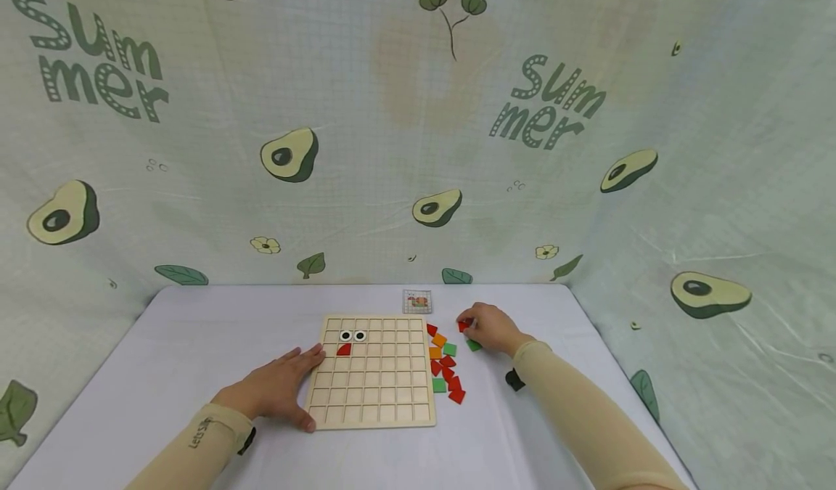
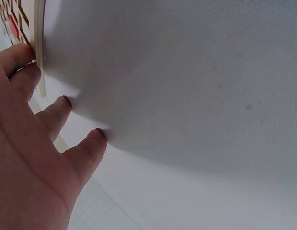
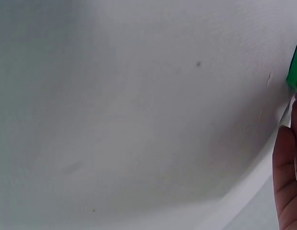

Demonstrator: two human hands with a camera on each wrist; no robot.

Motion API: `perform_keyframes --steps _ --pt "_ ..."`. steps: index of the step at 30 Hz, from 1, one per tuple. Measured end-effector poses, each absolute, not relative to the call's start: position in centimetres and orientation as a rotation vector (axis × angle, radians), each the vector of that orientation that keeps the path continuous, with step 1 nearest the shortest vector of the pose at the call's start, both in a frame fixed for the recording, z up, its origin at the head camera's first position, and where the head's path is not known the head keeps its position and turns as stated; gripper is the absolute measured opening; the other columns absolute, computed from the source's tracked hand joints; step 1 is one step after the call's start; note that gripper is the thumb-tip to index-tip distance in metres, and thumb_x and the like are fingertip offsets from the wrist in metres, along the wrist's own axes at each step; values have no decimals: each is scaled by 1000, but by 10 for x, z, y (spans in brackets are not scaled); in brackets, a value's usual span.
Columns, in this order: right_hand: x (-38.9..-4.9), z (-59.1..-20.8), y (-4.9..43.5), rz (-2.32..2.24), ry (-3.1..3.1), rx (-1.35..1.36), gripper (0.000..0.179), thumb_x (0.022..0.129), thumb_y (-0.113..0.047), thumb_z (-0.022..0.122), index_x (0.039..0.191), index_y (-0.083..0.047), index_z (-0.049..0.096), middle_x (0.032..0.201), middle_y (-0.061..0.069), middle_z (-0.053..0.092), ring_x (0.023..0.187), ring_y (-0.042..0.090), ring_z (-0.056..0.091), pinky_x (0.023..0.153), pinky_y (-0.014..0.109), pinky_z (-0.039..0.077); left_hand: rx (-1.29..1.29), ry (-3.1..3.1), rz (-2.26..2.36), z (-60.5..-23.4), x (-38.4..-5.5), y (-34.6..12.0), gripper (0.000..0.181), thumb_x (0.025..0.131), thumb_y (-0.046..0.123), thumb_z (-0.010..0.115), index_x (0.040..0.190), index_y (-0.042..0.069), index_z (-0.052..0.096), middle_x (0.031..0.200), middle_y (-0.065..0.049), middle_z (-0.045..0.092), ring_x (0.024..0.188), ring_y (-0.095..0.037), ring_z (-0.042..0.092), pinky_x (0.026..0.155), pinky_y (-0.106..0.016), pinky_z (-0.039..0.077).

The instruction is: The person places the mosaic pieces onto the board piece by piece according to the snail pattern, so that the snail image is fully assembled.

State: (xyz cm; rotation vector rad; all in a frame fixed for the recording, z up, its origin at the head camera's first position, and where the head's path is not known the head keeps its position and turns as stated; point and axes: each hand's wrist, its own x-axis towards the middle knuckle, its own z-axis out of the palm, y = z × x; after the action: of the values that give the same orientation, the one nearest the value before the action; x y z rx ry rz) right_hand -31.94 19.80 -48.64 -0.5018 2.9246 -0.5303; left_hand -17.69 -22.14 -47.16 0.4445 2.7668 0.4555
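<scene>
Your left hand has fingers spread against the grid board; your right hand is at a red tile, can't tell if gripped.

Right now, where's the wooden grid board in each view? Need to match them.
Head: the wooden grid board is lower, just left of centre, whole outline nearly clear.
Left wrist: top-left corner, only a strip of the wooden grid board.
Right wrist: not in it.
Head and left wrist share the left hand at its edge.
</scene>
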Motion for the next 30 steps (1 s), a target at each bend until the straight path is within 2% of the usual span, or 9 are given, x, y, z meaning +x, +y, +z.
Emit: perform_keyframes --steps 20,30 --pt "-312 -479 203 -583 2937 -507 25 89 -20 76 115 -18 75 93 -7 61 84 16 55 81 32 53 422 2755 473 -471 -179 -221 123 53 57 92 152 5 41 161 -9 31 143 -45 28 109 -65 30" --pt "-308 -465 164 -634 2894 -637 27 90 -20 74 117 -18 74 97 -8 61 84 15 54 77 28 51 405 2748 467 -473 -180 -221 124 52 59 92 152 6 41 161 -8 29 143 -45 26 109 -67 28"
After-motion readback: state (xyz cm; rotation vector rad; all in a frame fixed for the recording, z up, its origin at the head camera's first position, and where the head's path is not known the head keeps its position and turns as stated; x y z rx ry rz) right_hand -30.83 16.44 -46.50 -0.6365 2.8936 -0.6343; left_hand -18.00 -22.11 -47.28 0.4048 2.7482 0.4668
